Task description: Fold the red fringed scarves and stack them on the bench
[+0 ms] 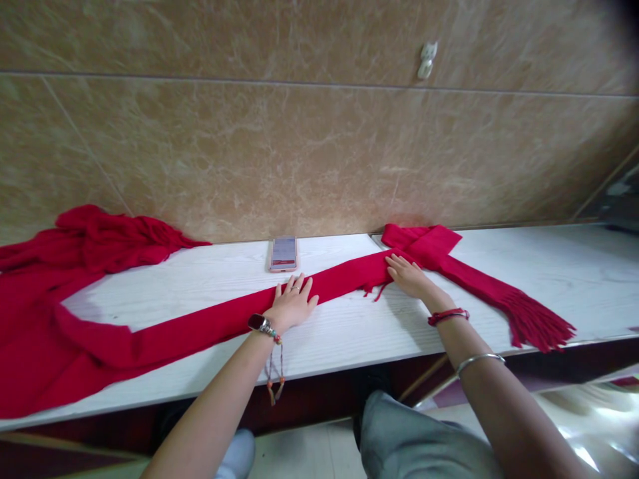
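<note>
A long red scarf (200,327) lies in a narrow folded strip along the white countertop (329,339). My left hand (292,305) rests flat on the middle of the strip, fingers spread. Farther right, my right hand (409,276) lies on the scarf with its fingers stretched out. Beyond it, a red length is crossed over on itself, and a fringed end (539,319) fans out toward the front edge. At the left, the strip runs into a loose, rumpled heap of red fabric (100,246).
A phone (284,253) with its screen lit lies behind the scarf, near the wall. The brown marbled wall (249,146) rises directly behind the counter and bears a small white hook-like piece (427,60). A dark object (619,199) stands at the far right.
</note>
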The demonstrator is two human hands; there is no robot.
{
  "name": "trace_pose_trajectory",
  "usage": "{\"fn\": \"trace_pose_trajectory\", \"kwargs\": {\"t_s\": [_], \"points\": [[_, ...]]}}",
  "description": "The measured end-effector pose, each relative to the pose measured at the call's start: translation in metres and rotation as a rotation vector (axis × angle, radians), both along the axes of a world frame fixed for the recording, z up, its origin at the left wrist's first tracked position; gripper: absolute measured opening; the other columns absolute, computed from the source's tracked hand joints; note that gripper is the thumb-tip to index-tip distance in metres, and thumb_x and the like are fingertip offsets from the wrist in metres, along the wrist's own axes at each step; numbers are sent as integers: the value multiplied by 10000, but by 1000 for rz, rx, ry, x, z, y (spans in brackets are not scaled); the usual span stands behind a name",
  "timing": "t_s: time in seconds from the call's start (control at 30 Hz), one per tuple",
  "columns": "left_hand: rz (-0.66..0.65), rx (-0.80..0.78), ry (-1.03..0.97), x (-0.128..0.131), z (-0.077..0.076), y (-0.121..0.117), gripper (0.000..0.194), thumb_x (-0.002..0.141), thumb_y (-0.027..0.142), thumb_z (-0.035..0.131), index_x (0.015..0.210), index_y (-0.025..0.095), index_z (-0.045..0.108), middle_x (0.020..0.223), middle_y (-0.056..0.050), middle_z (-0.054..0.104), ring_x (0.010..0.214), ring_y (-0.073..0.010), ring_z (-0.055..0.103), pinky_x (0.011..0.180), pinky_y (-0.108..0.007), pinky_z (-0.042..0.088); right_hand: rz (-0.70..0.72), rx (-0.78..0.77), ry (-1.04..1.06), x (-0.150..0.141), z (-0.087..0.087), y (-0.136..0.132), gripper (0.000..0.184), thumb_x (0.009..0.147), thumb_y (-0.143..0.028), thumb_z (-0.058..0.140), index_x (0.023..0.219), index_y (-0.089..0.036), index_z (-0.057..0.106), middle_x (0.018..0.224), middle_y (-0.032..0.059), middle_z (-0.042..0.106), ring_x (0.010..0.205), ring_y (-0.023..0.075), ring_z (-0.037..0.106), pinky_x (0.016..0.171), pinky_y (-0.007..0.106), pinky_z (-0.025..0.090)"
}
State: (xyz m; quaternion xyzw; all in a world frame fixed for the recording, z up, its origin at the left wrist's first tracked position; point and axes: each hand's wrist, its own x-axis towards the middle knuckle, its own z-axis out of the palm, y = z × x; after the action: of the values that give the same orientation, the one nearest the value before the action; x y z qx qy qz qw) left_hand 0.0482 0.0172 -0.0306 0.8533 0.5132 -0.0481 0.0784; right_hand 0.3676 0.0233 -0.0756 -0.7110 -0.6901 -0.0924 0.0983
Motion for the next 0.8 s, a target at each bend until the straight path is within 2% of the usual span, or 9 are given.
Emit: {"fn": "trace_pose_trajectory", "kwargs": {"t_s": [0.1,0.17,0.33,0.43,0.53,0.63,0.8], "points": [[4,21,-6,0,1,-2,584,907,445,182,1418,164,189,1491,-88,87,1360,-276,60,1054,-531,127,-50,52,-23,-1,1,0,465,920,-265,209,1316,-132,414,1383,168,382,1292,300,297,965,576,320],[8,32,-8,1,1,-3,572,907,435,188,1413,169,204,1489,-90,103,1359,-275,74,1052,-532,135,-17,71,-14,-13,6,0,464,918,-267,224,1315,-118,411,1385,178,376,1288,308,302,963,565,331],[16,61,-8,2,-1,-1,563,904,431,199,1406,178,226,1485,-92,129,1357,-280,95,1044,-540,149,405,13,42,-69,20,-2,458,928,-277,245,1344,-145,383,1400,128,372,1317,244,255,1028,465,293],[11,67,-15,1,-3,0,561,904,430,201,1407,182,227,1486,-86,130,1358,-277,93,1046,-540,148,507,-27,56,-91,21,-2,447,933,-298,252,1330,-166,411,1389,106,396,1324,235,236,1051,471,245],[-3,61,-21,0,-3,0,562,907,424,199,1410,174,218,1488,-84,124,1359,-273,86,1051,-537,140,485,-39,78,-90,18,1,449,935,-295,251,1318,-140,426,1387,120,393,1322,224,244,1053,449,251],[-3,58,-23,0,-3,-1,569,908,423,199,1412,158,216,1488,-89,123,1358,-275,89,1053,-536,133,409,-29,93,-75,14,5,461,937,-292,236,1335,-123,396,1396,142,372,1312,212,272,1039,424,286],[4,56,-34,0,-2,-3,568,912,425,197,1414,160,214,1489,-83,123,1360,-267,84,1061,-524,124,157,-29,31,-38,9,10,477,942,-315,186,1342,-142,378,1401,134,366,1301,235,294,1011,475,312]]}}
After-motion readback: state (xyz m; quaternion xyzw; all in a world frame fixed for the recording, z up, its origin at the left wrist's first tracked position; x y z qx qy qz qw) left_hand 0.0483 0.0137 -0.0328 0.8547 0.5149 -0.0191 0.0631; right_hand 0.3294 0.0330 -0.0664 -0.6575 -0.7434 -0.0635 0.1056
